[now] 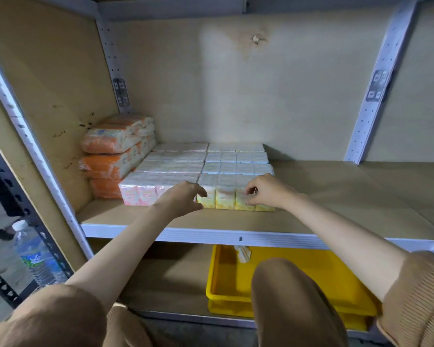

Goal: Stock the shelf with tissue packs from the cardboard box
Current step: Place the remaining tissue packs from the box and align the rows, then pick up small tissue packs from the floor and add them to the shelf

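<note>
**Hands at front row of tissue packs on shelf**

Both hands reach over the front edge of the shelf (311, 216) board. Left hand (183, 196) is loosely curled, fingers hooked down, at the seam where the pink-fronted tissue packs (145, 195) meet the yellow-fronted tissue packs (226, 199); fingertips touch or nearly touch the leftmost yellow pack, no clear grasp. Right hand (266, 190) is half-closed, thumb and fingers pinched against the front face of the yellow packs near the row's right end; cannot tell if it really holds one.

Packs stand in a tight block, several rows deep, in the left half of the shelf, front row just back from the front edge. Orange wrapped bundles (115, 151) are stacked in the back left corner, touching the block's left side. Right half of shelf is bare board.

Lower shelf: yellow plastic bin (311, 269) with one small pack (243, 254) at its back left corner. Water bottle (35, 256) left of the rack frame. Cardboard box out of view.
</note>
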A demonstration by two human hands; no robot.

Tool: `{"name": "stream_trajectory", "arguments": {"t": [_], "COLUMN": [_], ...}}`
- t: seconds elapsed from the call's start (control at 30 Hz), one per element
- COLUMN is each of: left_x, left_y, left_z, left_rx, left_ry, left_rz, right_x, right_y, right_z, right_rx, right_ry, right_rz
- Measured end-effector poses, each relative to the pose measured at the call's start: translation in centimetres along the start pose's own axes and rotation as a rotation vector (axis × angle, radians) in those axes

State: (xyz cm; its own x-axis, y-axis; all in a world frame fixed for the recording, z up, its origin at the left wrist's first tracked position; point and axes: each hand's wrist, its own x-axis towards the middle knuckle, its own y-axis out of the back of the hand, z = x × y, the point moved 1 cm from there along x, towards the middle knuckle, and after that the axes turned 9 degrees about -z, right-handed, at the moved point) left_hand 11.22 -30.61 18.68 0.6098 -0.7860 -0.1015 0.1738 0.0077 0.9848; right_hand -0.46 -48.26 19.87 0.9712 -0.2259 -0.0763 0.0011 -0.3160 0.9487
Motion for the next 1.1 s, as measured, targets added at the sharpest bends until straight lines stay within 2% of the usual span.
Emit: {"name": "stream_trajectory", "arguments": {"t": [0.4,0.57,0.7,0.9,1.1], "left_x": [0.2,-0.7,-0.5,1.4,3.5], "left_y": [-2.5,-6.4,-12.1,-22.4,-33.1], "left_z": [5.6,8.7,11.0,12.8,11.6], "left_rx": [-0.017,-0.059,-0.069,-0.206,-0.386], "left_ry": [-0.185,-0.31,-0.364,-0.229,-0.003], "left_rz": [-0.07,-0.172,-0.341,-0.616,-0.789], "right_x": [-5.2,-8.0,-9.9,-11.1,-11.0], "right_y": [-1.9,-6.0,-10.9,-19.4,-28.8], "right_z": [2.9,5.1,7.7,12.9,17.9], "right_rx": [0.04,0.063,0.126,0.274,0.5], "right_ry": [-0.11,-0.174,-0.241,-0.42,-0.601], "right_rz": [0.011,-0.089,-0.226,-0.385,-0.46]}}
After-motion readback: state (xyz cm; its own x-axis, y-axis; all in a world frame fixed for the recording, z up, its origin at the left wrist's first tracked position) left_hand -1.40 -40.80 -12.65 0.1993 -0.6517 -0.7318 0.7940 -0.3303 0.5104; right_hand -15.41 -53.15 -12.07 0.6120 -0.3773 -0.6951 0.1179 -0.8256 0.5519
